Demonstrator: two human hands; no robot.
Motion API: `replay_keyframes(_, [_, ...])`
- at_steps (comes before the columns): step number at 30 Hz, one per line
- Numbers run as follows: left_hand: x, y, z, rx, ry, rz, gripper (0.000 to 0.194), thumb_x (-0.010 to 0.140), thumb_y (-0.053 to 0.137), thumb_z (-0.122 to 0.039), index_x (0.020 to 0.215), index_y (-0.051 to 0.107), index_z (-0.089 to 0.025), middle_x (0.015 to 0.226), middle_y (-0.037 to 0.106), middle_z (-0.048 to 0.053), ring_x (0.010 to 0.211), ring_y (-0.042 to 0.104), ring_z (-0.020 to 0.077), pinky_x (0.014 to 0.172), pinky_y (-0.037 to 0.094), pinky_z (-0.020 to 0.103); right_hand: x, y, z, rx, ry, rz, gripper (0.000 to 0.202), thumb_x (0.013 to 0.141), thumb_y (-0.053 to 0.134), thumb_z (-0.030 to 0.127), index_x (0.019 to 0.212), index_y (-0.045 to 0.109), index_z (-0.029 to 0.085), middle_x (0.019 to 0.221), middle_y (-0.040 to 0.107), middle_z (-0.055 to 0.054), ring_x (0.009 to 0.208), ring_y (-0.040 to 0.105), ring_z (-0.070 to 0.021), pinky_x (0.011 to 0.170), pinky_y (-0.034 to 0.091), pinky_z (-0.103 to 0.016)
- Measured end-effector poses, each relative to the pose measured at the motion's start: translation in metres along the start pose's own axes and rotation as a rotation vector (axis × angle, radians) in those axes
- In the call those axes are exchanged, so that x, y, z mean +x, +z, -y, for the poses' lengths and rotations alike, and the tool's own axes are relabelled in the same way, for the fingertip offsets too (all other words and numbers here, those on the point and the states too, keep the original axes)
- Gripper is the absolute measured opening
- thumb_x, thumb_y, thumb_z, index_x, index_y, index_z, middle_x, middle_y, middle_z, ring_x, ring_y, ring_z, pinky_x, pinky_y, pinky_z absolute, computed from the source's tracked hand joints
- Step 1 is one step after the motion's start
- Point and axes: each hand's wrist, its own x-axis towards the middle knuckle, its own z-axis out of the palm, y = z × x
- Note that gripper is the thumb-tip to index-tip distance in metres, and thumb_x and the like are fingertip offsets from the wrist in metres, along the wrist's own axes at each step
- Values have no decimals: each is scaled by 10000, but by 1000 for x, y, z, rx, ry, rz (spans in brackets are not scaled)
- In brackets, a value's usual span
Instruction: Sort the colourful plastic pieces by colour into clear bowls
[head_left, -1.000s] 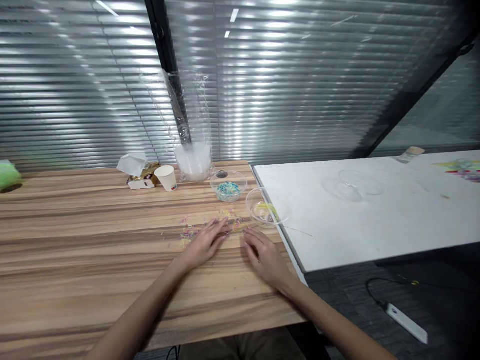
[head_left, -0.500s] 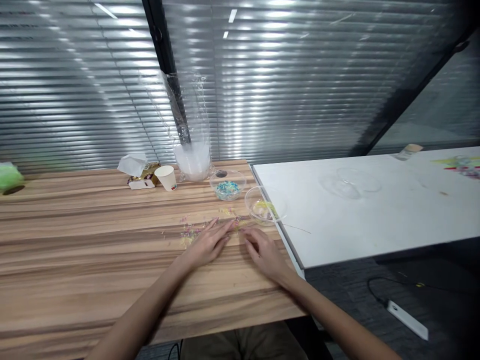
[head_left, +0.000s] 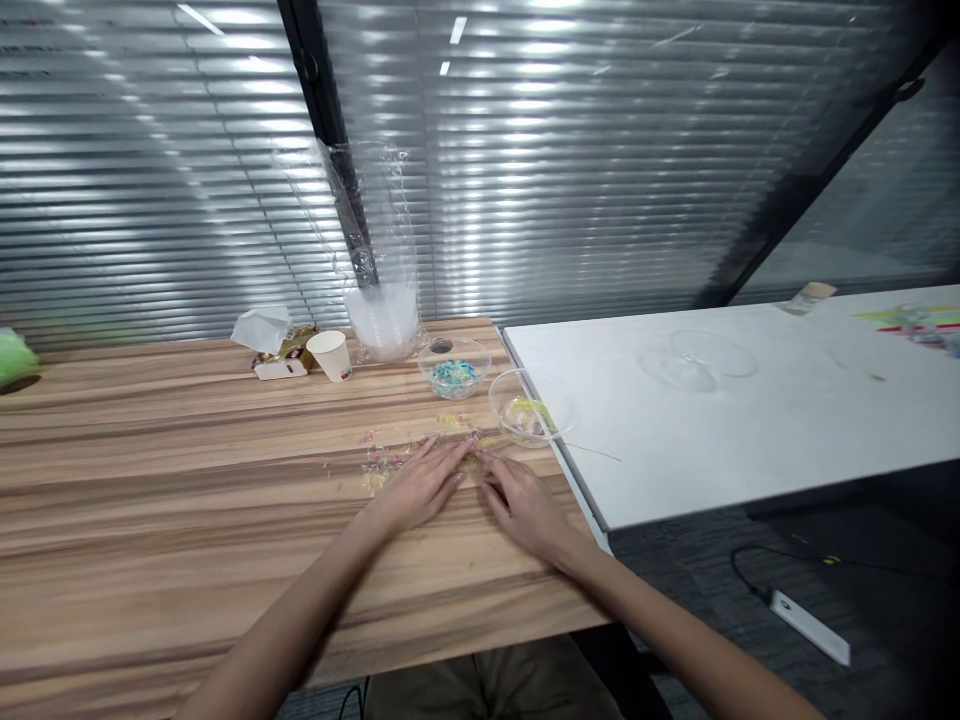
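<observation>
My left hand (head_left: 421, 488) lies palm down on the wooden table, fingers stretched out over small coloured bits (head_left: 384, 464) in pink, purple and yellow. Just right of its fingertips is my right hand (head_left: 521, 503), with thumb and fingers drawn together low over the table. Whatever those fingers pinch is too small to make out. Beyond it, a clear round bowl (head_left: 498, 405) with yellow and pale pieces sits across the seam between the tables. Another clear bowl (head_left: 425, 368), a little further back, holds blue and white bits. A thin dark strand (head_left: 592, 451) lies right of the nearer bowl.
At the back of the wooden table (head_left: 187, 560) stand a tissue box (head_left: 282, 368), a white paper cup (head_left: 330, 357) and a clear plastic bag around stacked white containers (head_left: 385, 322). Clear lids (head_left: 697, 362) lie on the white table (head_left: 675, 450). A power strip (head_left: 810, 628) is on the floor.
My right thumb and fingers have drawn closer together, near the left fingertips. My left hand stays almost in place. The whole view has shifted slightly.
</observation>
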Motion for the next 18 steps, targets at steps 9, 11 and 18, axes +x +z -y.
replay_keyframes(9, [1,-1,-2,21,23,14,508,1021,287,-275,1500,127,-215,1476,391,93,1352,381,203,1153,249,480,0,1,0,-39,-28,-28,317,920,388,154,1212,509,135,1132,615,-150,1070,581,-252,933,487,-425])
replay_keyframes(11, [1,-1,-2,21,15,19,502,1021,292,-286,1497,150,-218,1474,395,89,1348,386,207,1151,250,484,0,1,1,-50,-26,-24,282,923,390,160,1167,528,137,1128,616,-150,1068,581,-255,935,486,-432])
replay_keyframes(18, [-2,3,0,18,-48,-39,469,1008,333,-314,1458,262,-201,1420,466,105,1293,455,232,1126,307,480,1,-1,2,-43,-41,-59,248,913,391,140,1089,565,161,1111,624,-132,1071,582,-248,935,499,-428])
